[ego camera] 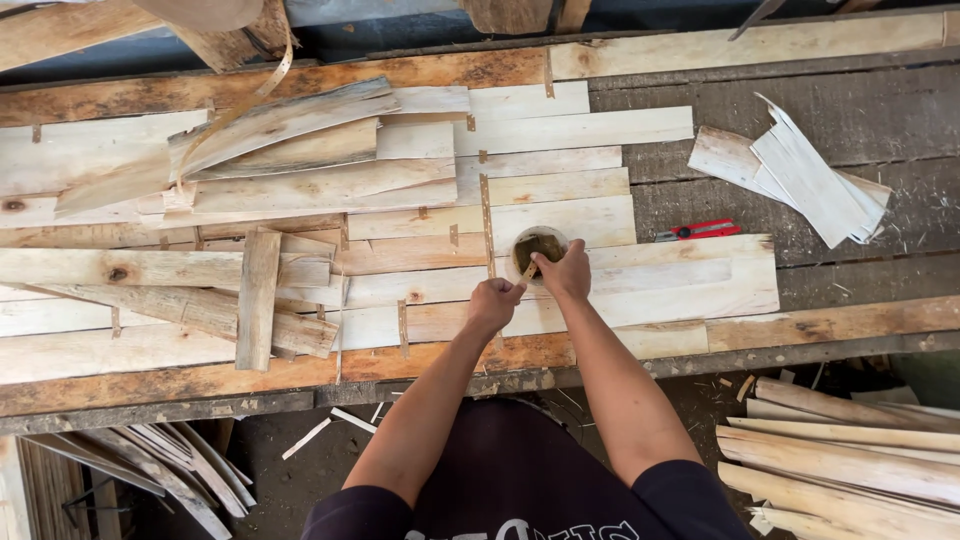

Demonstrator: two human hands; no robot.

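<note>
Head view, left hand (493, 303) fisted beside glue cup (539, 246), right hand (566, 273) pinching brush, red cutter (699, 231) near, veneer strips (300, 160) around.

2 hands (495, 300) (567, 272), 1 glue pot (538, 247), 1 red cutter (698, 231).

both arms outstretched — hands close together, left hand (493, 303) fisted, right hand (566, 274) curled
</note>
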